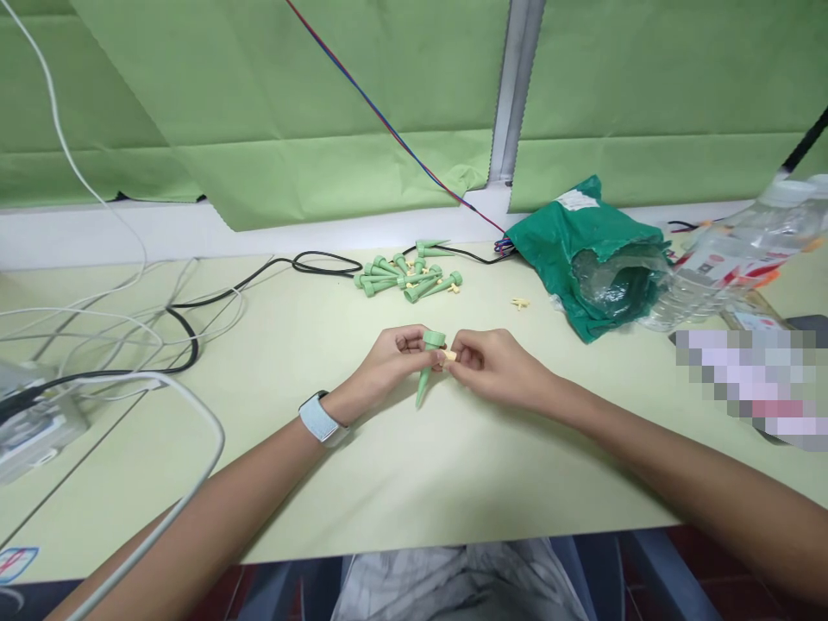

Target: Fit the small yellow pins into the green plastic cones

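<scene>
Left hand: the hand (401,352) is closed on a green spike (423,382), pinching it with the thumb laid across its front.
Right hand: the hand (495,366) has thumb and fingertips pinched on a small yellow piece (450,354).
Between the hands: the two sets of fingertips meet almost tip to tip, with the yellow piece right beside the spike; from where I stand I can't tell whether it's fitted into it.
Held spike: it's above the near part of the table (362,492), its round cap up, its point down and leaning a little left.
Left wrist: a watch with a pale blue band (320,420) is strapped round it.
Heap: more green spikes (427,287) lie jumbled beyond the hands, with yellow bits showing among them.
Stray piece: a single yellow piece (520,304) lies right of the heap, apart from it.
Bag: a green plastic bag (556,237) lies gaping on the right, clear plastic in its mouth.
Bottles: clear bottles (702,272) with red-and-white labels are just beside the bag.
Right edge: something there is blurred into squares, so I can't make it out.
Cables: white and black cords (185,341) tangle over the left side.
Wall: green sheets (323,103) cover it, and a red-and-blue wire (388,128) slants down across them.
</scene>
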A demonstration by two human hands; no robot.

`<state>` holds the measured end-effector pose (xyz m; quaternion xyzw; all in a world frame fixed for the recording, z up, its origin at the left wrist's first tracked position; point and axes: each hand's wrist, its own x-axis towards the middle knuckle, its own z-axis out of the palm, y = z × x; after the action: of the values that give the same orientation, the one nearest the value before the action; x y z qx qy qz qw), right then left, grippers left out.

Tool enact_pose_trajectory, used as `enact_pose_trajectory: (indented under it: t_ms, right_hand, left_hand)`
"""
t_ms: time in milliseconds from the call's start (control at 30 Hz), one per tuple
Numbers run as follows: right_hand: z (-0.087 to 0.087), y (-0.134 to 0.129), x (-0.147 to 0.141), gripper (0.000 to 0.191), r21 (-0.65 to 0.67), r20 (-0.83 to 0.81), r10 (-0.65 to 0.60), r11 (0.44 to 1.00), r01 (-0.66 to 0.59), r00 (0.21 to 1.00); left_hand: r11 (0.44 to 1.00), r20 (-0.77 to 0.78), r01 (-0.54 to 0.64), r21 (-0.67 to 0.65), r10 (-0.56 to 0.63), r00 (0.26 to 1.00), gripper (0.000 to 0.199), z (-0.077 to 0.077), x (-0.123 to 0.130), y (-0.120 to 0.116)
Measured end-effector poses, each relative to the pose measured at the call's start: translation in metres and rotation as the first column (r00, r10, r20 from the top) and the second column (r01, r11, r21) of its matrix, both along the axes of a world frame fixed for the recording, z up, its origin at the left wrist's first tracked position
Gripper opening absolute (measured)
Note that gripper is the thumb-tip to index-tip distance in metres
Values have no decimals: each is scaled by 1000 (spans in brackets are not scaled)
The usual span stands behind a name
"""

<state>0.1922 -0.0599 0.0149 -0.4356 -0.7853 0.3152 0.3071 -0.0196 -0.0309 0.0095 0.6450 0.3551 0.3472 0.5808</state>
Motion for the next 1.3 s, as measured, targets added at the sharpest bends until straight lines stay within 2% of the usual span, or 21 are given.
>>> enact_pose_trajectory:
  t_ms: [67, 133, 200, 267, 333, 367, 433, 500, 533, 633, 700, 767, 867, 1000, 1167, 1300]
  right_hand:
    - [0, 3, 1, 26, -263, -148, 53, 961, -91, 988]
    - [-1, 5, 1, 31, -356, -249, 65, 922, -154, 966]
    - [-5, 4, 0, 27, -236, -247, 40, 966, -100, 968]
    - [-8, 1, -2, 19, 18, -167, 1, 1000, 2, 986]
    - [-10, -1, -3, 13, 227, -82, -48, 972, 65, 995]
    - [-10, -2, -3, 14, 257, -45, -62, 964, 71, 997]
    - [-9, -2, -3, 26, 177, -12, -52, 983, 53, 999]
    - [-9, -1, -3, 36, 46, -41, -2, 999, 4, 999]
    - [-9, 0, -3, 36, 22, -72, 11, 1000, -10, 997]
    - [-12, 1, -4, 16, 120, -133, -15, 992, 31, 991]
    - [-12, 1, -5, 14, 158, -136, -59, 984, 81, 989]
    - [-12, 0, -5, 15, 99, -118, -73, 992, 85, 990]
    - [-11, -2, -5, 28, 4, -118, -46, 999, 47, 992]
    - [-13, -1, -6, 18, 55, -213, -66, 995, 79, 975]
    - [-19, -1, -6, 18, 56, -276, -61, 995, 79, 959]
    - [-19, -2, -6, 10, 270, -229, -26, 959, 89, 973]
  left_hand:
    - [1000, 0, -13, 18, 13, 1000, 18, 0, -1, 2]
    - [999, -5, -8, 32, 9, 1000, 18, 1, -3, 3]
    - [999, -7, -16, 40, 17, 1000, 19, 1, -4, 3]
    - [999, -10, -25, 39, 25, 1000, 20, 0, -4, 3]
    - [999, -1, -26, 37, 26, 1000, 21, -2, -4, 3]
    - [999, 5, -24, 37, 24, 1000, 21, -2, -4, 3]
    - [999, 14, -18, 38, 18, 1000, 21, -3, -3, 3]
    - [999, 15, -15, 36, 15, 1000, 21, -4, -3, 3]
    - [999, 14, -15, 31, 15, 1000, 21, -4, -3, 2]
    - [1000, 19, -24, 19, 24, 1000, 22, -3, -3, 2]
    - [999, 21, -39, 22, 39, 999, 24, -3, -2, 1]
    - [999, 21, -38, 26, 37, 999, 22, -2, -1, 1]
    - [1000, 29, -14, 10, 14, 999, 19, -2, -1, 1]
    - [1000, 43, -30, -5, 30, 999, 19, -3, -2, 3]
    - [1000, 65, -24, -2, 24, 998, 17, -4, -3, 3]
    - [1000, 72, -18, -9, 18, 997, 18, -4, -2, 3]
